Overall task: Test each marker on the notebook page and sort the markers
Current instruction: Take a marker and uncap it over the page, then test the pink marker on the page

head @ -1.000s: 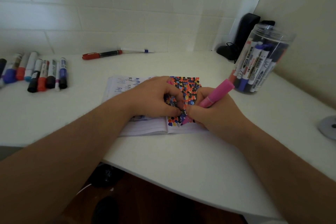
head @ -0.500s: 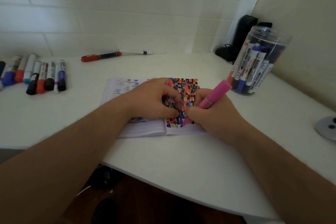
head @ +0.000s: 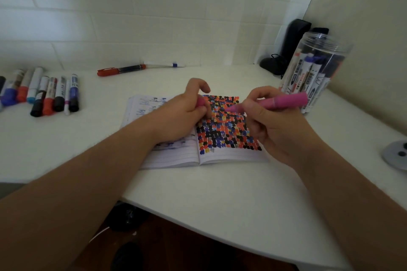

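Right hand: we see the right hand with its fingers curled round a pink marker, which lies almost level above the right page, its uncapped tip pointing left.
Left hand: our left hand pinches the pink cap between thumb and fingers, just left of the marker tip and apart from it; the index finger is raised and bent.
Notebook: the open notebook lies in the middle of the white table; we find its right page filled with red, black, blue and yellow blots.
Jar: we see a clear jar standing far right, with many markers upright in it.
Sorted row: we count several capped markers lying side by side at far left.
Far edge: a red marker and a thin white pen lie by the wall, we note.
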`<state>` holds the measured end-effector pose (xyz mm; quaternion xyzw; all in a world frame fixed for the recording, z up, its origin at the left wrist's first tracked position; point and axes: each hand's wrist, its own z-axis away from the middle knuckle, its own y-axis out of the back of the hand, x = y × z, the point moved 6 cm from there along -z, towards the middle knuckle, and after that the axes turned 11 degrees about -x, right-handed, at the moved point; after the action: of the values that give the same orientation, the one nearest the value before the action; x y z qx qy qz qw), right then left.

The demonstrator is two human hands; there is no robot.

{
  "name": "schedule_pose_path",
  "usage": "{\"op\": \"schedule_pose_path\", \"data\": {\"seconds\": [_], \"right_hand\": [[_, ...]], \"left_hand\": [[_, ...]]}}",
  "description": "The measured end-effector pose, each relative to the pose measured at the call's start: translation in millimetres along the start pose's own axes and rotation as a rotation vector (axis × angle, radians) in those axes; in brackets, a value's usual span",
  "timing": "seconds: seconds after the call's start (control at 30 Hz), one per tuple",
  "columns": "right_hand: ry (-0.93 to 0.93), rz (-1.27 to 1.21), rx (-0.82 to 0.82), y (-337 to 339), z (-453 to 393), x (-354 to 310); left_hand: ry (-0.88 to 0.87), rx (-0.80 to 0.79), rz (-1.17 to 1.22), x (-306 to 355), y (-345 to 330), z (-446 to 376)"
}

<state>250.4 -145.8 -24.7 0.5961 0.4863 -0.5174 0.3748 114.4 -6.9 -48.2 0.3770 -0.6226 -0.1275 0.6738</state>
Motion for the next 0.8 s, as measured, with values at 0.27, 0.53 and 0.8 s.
{"op": "schedule_pose_path", "data": {"seconds": [0.27,0.53,0.8], "right_hand": [[-0.128,-0.139,-0.008,12,-3,10],[-0.149,-0.006,0.041,9,-5,13],[-0.076,0.229,0.091,18,-4,12]], "left_hand": [[-0.016,0.028,0.016,4,2,4],[0.012,0.042,-0.043,2,1,2],[-0.017,0.181,-0.005,-3,10,3]]}}
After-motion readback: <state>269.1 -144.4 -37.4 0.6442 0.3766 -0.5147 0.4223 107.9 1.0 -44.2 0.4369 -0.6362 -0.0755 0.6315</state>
